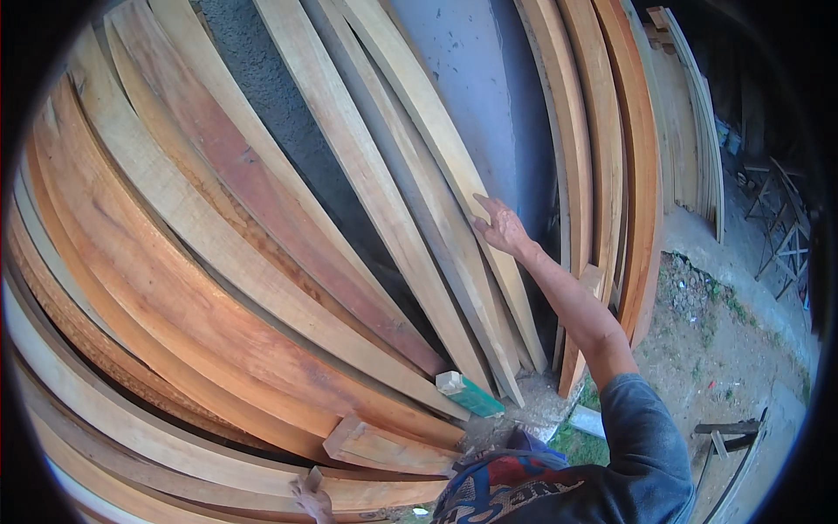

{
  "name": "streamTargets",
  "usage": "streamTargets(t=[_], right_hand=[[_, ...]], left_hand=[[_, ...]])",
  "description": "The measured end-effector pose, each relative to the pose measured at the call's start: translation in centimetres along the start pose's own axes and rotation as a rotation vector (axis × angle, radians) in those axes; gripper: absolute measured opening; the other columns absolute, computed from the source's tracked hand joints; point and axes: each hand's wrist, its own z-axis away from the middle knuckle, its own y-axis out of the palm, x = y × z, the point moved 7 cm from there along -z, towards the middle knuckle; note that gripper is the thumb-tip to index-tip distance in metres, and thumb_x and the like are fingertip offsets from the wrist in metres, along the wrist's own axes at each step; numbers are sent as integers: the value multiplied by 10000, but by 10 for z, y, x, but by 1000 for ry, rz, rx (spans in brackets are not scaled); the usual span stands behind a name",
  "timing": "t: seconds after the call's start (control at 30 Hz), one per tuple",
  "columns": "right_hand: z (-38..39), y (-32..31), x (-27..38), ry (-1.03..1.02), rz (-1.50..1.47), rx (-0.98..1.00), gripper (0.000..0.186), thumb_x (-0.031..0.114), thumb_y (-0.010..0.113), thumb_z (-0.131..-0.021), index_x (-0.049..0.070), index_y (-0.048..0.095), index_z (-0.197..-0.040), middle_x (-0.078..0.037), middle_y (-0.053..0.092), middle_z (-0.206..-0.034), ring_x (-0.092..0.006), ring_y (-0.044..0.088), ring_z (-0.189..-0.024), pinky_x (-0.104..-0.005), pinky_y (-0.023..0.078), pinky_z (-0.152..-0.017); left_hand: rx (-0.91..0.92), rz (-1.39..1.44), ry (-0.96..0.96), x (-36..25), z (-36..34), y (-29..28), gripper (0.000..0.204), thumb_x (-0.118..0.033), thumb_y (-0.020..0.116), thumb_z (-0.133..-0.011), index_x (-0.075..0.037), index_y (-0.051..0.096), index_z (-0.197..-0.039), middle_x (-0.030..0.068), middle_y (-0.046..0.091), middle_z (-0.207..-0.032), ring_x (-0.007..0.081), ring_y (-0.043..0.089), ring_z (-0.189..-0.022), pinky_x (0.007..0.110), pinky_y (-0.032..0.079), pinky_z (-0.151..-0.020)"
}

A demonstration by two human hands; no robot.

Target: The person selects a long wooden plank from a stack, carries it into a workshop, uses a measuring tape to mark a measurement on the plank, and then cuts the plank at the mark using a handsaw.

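Note:
My right hand (502, 225) reaches across to a pale plank (454, 162) that leans against the blue-grey wall (458, 61), fingers spread and touching or very close to its face. At the bottom edge my left hand (312, 498) is partly in view, fingers extended at the edge of a light board (384, 493) in the lower stack; whether it bears on the board is unclear. Around them stand several long planks, pale, reddish (271, 218) and orange (157, 253), which look curved through the lens. A short wooden offcut (384, 447) lies above my left hand.
Orange boards (637, 175) stand at the right, with thin panels (690, 131) behind. A green-faced block (471, 393) sits at the planks' feet. Wooden trestles or frames (777, 236) stand at the far right on concrete, beside a dirt patch (698, 314).

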Motion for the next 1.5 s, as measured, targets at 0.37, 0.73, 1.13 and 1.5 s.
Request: streamTargets(t=[0.37, 0.73, 1.13, 1.5], right_hand=[[-122, -17, -20, 76, -71, -119, 1128, 423, 806, -785, 81, 86, -1583, -265, 329, -1461, -433, 375, -1364, -505, 356, -1129], [-131, -59, -70, -1, -426, 61, 939, 178, 714, -757, 100, 241, -1564, -220, 499, -1438, -344, 482, -1340, -381, 371, -1131], [-125, -67, -90, 126, -425, 31, 839, 122, 629, -748, 151, 310, -1523, -230, 497, -1422, -387, 500, -1311, -415, 397, -1114], [-116, -74, -92, 151, -309, -146, 801, 228, 657, -792, 180, 328, -1521, -199, 521, -1413, -381, 528, -1282, -443, 422, -1088]], left_hand=[[-147, 470, 564, -331, 105, -7, 567, -278, 566, -999, -5, 404, -1469, 270, 386, -1514, 461, 359, -1394, 510, 322, -1142], [307, 627, 571, -417, 175, 57, 699, -420, 550, -996, -32, 314, -1528, 270, 325, -1552, 434, 313, -1436, 484, 345, -1143], [439, 804, 674, -499, 180, 11, 635, -400, 507, -1007, -45, 365, -1515, 233, 347, -1557, 407, 347, -1430, 435, 341, -1156], [483, 831, 608, -487, 173, 16, 573, -295, 591, -975, -33, 443, -1463, 235, 466, -1474, 393, 439, -1372, 421, 379, -1131]])
